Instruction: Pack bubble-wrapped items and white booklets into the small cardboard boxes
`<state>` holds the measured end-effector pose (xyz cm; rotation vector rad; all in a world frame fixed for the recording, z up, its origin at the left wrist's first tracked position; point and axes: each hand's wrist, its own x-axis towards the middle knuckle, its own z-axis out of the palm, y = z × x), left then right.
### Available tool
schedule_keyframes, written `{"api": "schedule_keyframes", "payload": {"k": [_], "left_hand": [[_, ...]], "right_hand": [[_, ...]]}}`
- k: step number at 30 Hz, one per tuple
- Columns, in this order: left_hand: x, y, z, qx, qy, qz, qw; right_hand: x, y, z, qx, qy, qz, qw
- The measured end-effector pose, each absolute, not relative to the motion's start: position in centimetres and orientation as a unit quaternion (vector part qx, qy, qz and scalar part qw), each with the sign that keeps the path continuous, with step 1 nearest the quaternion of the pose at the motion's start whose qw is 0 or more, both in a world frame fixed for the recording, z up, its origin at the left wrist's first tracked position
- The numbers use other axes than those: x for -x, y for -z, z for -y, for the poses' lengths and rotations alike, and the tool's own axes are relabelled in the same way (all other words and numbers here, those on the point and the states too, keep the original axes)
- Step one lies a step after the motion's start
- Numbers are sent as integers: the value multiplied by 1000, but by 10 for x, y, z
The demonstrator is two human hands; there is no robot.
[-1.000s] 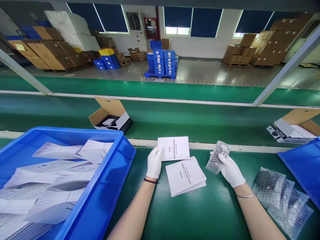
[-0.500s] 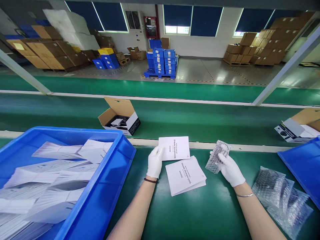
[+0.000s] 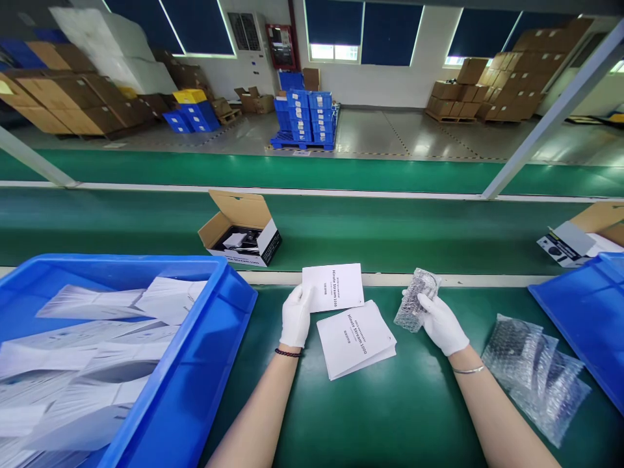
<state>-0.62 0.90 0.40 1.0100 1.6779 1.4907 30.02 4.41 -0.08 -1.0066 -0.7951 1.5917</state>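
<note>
My left hand (image 3: 296,316), in a white glove, pinches the left edge of a white booklet (image 3: 334,286) held just above the green table. A small stack of the same booklets (image 3: 355,338) lies on the table right beside it. My right hand (image 3: 441,323), also gloved, grips a small bubble-wrapped item (image 3: 414,299) and holds it upright near the table's far edge. An open cardboard box (image 3: 241,229) with dark contents sits on the conveyor belt, beyond my left hand.
A blue bin (image 3: 214,364) full of white booklets fills the left. Several bubble-wrapped items (image 3: 533,374) lie at the right, next to another blue bin (image 3: 580,318). A second open box (image 3: 582,237) rides the belt far right. Stacked cartons and blue crates stand on the floor behind.
The open cardboard box on the belt has travelled rightward and now sits beyond my left hand. Both hands keep their hold and have hardly moved.
</note>
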Motion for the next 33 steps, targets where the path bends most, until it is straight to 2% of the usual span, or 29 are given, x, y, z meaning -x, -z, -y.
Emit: {"api": "schedule_keyframes", "payload": {"k": [12, 17, 20, 24, 26, 29, 33], "left_hand": [[3, 4, -14, -368, -612, -608, 348], [2, 8, -16, -402, -590, -612, 341], [2, 7, -16, -406, -585, -611, 346], [3, 4, -16, -406, -577, -611, 358], [3, 4, -17, -404, -578, -610, 361], [4, 7, -19, -395, -584, -604, 372], [4, 12, -21, -381, -599, -594, 380]], "right_hand": [[-303, -4, -45, 443, -641, 361, 512], [-256, -68, -69, 440, -423, 610, 506], [-190, -115, -85, 404, -365, 721, 428], [-74, -151, -114, 318, -111, 912, 234], [-22, -155, -133, 310, -31, 940, 141], [31, -145, -163, 352, -27, 935, 42], [50, -111, -187, 387, -55, 919, -45]]}}
